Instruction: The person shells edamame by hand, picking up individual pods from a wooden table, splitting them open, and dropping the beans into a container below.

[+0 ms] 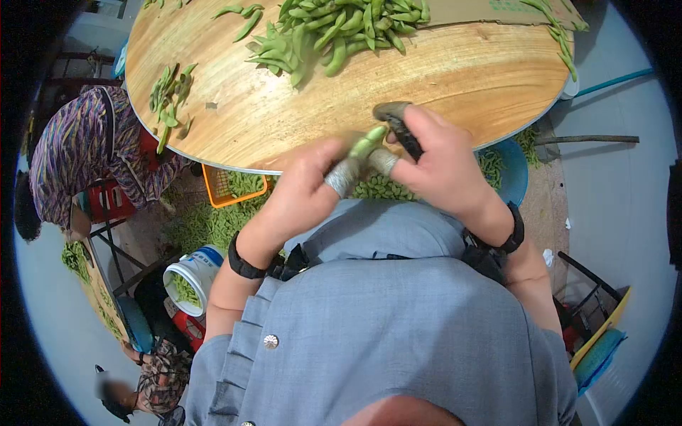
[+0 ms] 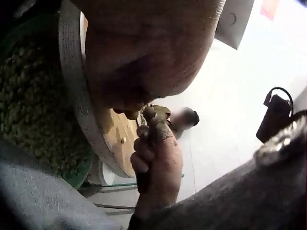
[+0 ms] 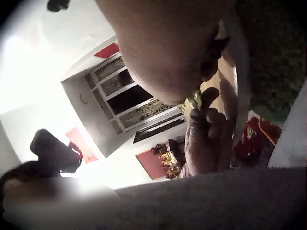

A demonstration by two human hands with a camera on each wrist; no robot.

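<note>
Splitting a green pod, by the look of it, over a heap of others

Head view: the left hand (image 1: 302, 181) pinches a green pod (image 1: 368, 142) above the near edge of the round wooden desk (image 1: 440, 85), its fingertips blurred. The right hand (image 1: 444, 156) meets the pod's other end, its grip closed on it as far as the blur lets one judge. Wrapping covers both thumbs, and a dark covering shows on the right fingers. A heap of pods (image 1: 355, 21) lies across the desk; below its edge, a blue tub (image 1: 517, 174) and loose green pieces, probably shelled beans, show. The step in hand seems to be opening this one pod. The next move calls for the thumbs to press along the seam while the left grip keeps the pod steady, so that the beans come free over the tub.

Left wrist view: the right hand's thumb points up, with curled fingers beside it. The pod itself is too dark to make out.

Right wrist view: a pale green bit of the pod shows between the two hands, at the left thumb's tip. The right fingertips are mostly in shadow, so their exact hold is unclear here.
</note>
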